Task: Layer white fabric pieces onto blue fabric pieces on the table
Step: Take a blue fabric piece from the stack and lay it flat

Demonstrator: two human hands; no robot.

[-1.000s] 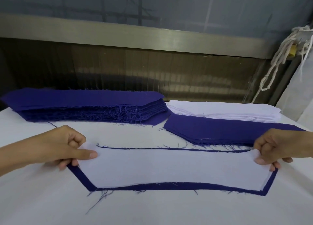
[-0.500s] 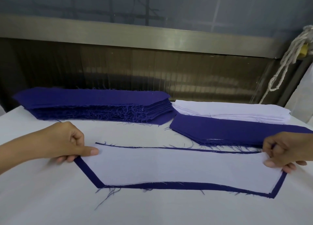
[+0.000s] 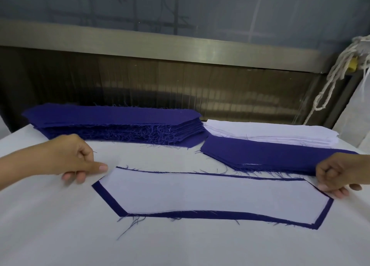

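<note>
A white fabric piece (image 3: 210,193) lies flat on a single blue fabric piece (image 3: 200,214), whose edge shows as a dark border along the front, the sides and the far edge. At the white piece's left end my left hand (image 3: 76,161) pinches it, thumb on top and fingers curled beneath. The right end is pinched by my right hand (image 3: 340,175) in the same way. Near my left thumb the white piece overlaps the blue piece's upper left edge.
A thick stack of blue pieces (image 3: 112,115) sits at the back left of the white table (image 3: 180,245). At the back right, a thinner blue stack (image 3: 270,153) lies in front of a white stack (image 3: 270,131). A knotted rope (image 3: 330,85) hangs at the far right.
The white piece has settled flatter onto the blue piece and shifted slightly away from me, so more blue border shows along the front. Both hands keep their hold on its ends.
</note>
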